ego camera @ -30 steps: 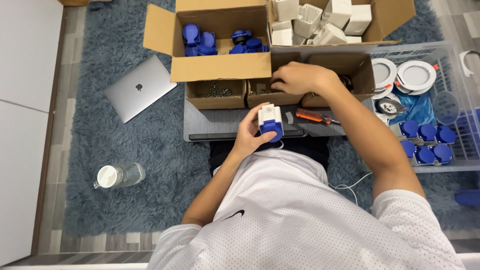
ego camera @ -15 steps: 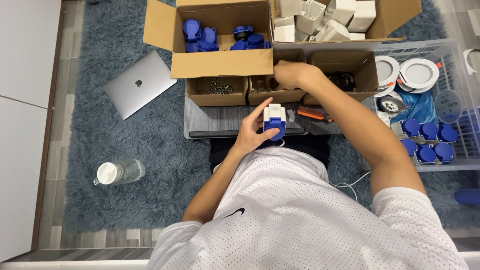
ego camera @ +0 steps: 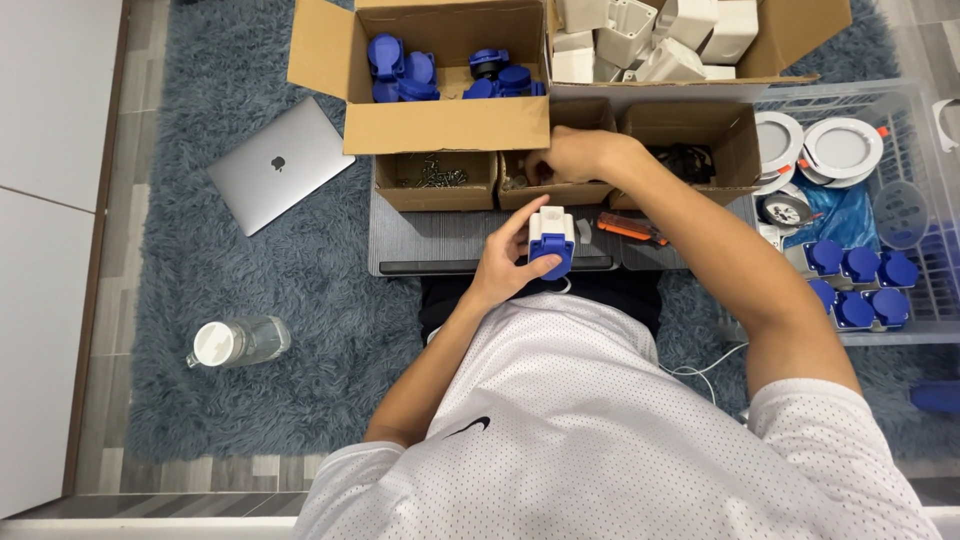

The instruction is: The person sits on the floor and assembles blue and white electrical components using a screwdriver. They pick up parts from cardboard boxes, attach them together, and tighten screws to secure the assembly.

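My left hand (ego camera: 505, 262) holds a white and blue socket housing (ego camera: 551, 239) upright above the near edge of a small grey table (ego camera: 440, 240). My right hand (ego camera: 566, 158) reaches forward into the middle one of three small open cardboard boxes (ego camera: 525, 192); its fingers are curled inside and what they touch is hidden. An orange-handled screwdriver (ego camera: 630, 229) lies on the table just right of the housing.
A big cardboard box (ego camera: 445, 125) with blue parts and another with white housings (ego camera: 650, 40) stand behind the small boxes. A closed laptop (ego camera: 281, 164) and a plastic bottle (ego camera: 238, 342) lie on the blue rug at left. At right, a wire basket (ego camera: 905, 325) holds blue caps and round white lamps.
My right hand has slid left from the right-hand small box to the middle one. The left hand keeps its hold on the housing, now a little lower.
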